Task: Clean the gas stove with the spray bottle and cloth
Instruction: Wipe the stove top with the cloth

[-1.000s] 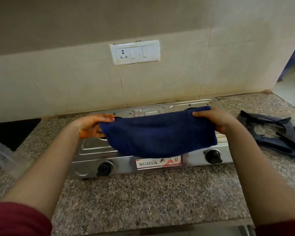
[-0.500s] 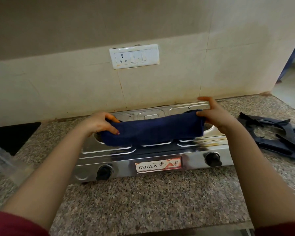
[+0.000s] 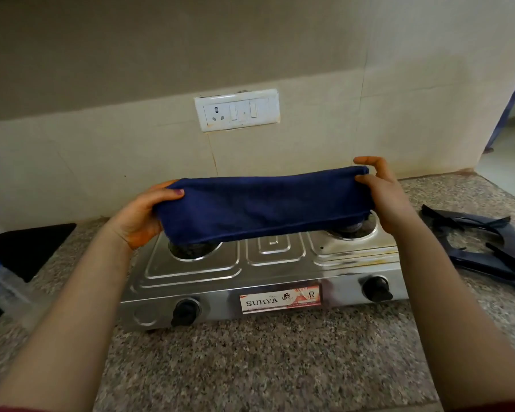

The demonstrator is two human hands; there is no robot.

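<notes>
Here, folded navy cloth (image 3: 262,205) stretched above a Surya two-burner steel gas stove (image 3: 268,272), left hand (image 3: 144,215) pinching one end, right hand (image 3: 382,194) the other, removed pan supports (image 3: 488,251) on granite countertop (image 3: 250,361).

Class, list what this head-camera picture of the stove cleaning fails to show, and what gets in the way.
1. Head view: the left burner and right burner are largely hidden behind the blue cloth held by the left hand and right hand.
2. Head view: the clear bottle is blurred and cut off by the left edge.
3. Head view: the fine print on the stove label is too small to read.
</notes>
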